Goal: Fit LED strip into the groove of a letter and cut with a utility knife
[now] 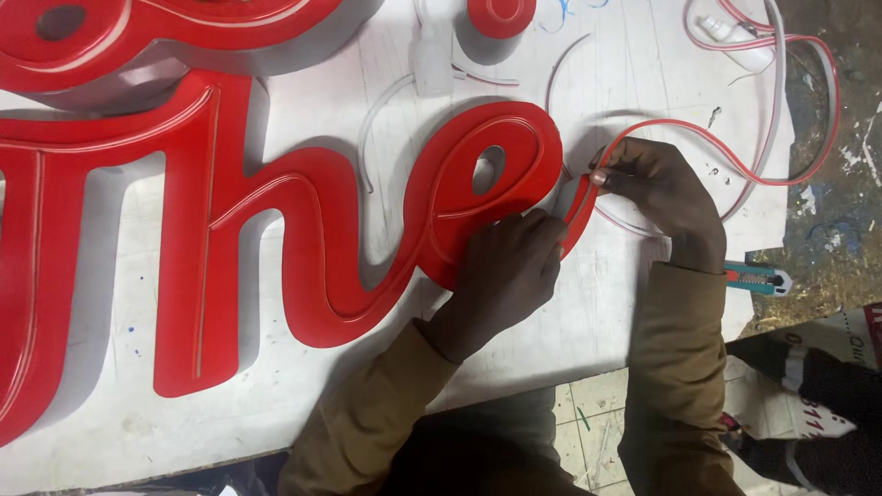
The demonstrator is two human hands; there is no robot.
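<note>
free: bare white board point(303, 119) between letters | blocked: raised red sign letters point(276, 211), looping red-white strip point(781, 138), bottle point(434, 60)

White work board point(303, 119), scuffed and pen-marked, filling most of the frame. Rough, dark, paint-spattered floor point(841, 230) along the right edge. Pale tiled patch point(593, 413) at lower centre, below the board's edge. Teal utility knife point(755, 278) at the board's right rim. Even, flat light throughout.
</note>
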